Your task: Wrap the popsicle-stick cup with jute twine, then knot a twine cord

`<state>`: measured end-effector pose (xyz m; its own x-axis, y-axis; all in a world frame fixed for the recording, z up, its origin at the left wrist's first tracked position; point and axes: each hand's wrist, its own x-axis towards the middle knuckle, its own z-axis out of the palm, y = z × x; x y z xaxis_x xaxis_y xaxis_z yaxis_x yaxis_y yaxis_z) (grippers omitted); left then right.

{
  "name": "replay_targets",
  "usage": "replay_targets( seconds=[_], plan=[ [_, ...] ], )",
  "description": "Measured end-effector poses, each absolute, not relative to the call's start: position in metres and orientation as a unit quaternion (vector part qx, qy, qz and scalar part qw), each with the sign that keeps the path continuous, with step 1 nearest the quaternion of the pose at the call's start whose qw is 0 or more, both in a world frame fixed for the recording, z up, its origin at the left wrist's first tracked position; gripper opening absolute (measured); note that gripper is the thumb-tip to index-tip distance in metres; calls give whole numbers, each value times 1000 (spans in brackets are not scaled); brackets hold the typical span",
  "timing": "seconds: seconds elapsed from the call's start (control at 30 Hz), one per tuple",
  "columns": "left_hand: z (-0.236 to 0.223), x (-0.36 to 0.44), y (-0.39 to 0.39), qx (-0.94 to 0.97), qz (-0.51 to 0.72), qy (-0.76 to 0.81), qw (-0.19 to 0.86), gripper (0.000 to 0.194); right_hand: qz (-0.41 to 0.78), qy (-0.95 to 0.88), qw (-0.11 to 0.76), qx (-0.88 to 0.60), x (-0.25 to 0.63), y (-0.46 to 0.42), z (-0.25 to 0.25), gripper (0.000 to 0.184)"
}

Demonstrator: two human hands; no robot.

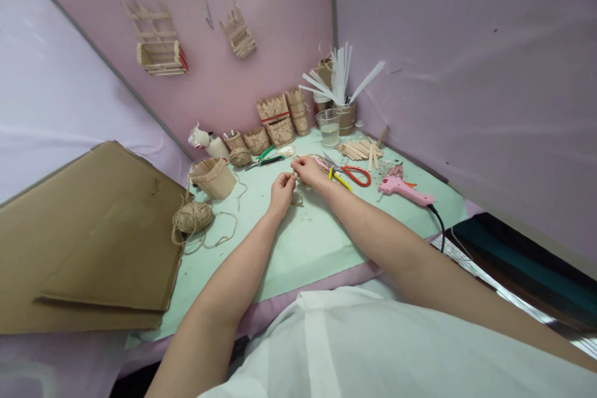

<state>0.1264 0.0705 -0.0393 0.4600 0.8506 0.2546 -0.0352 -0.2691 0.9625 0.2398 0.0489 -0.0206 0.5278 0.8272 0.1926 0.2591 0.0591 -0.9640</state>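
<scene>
My left hand (282,193) and my right hand (308,170) meet over the middle of the table, fingertips pinched together. Between them is a short length of twine (298,201), its loose loop hanging below the fingers. The fingers partly hide the twine. Just right of my right hand lie scissors with red handles (358,176) and a yellow-handled tool (342,180). To the left stands a round wooden-stick basket (215,178), with a ball of twine (193,217) in front of it.
Cardboard sheets (93,236) cover the left side. A pink glue gun (403,190) with a black cord lies at right. Behind are wooden sticks (358,149), a clear cup of liquid (329,130), green-handled pliers (271,161) and small stick baskets (280,130).
</scene>
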Motion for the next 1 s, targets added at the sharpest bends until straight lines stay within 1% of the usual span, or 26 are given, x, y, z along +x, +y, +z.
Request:
replay_targets(
  seconds=[0.2,0.4,0.57,0.6,0.7,0.83,0.9,1.0],
  plan=[
    [-38,126,69,680,427,285,523,18,253,-384,625,-630,242,52,-20,18],
    [-38,126,70,685,448,274,505,15,275,-406,591,-641,240,48,-19,20],
    [-40,126,75,670,478,317,472,14,206,-443,531,-692,240,46,-17,27],
    [-41,125,77,668,482,323,465,14,186,-453,525,-696,240,46,-17,25],
    [-42,125,79,661,492,334,458,13,137,-494,536,-671,239,45,-17,11],
    [-44,125,81,652,494,338,464,14,79,-603,538,-583,237,44,-18,30],
    [-44,125,82,649,493,341,468,12,65,-642,520,-559,237,42,-19,33],
    [-46,125,84,645,492,343,474,10,57,-668,500,-549,238,42,-21,30]
  ],
)
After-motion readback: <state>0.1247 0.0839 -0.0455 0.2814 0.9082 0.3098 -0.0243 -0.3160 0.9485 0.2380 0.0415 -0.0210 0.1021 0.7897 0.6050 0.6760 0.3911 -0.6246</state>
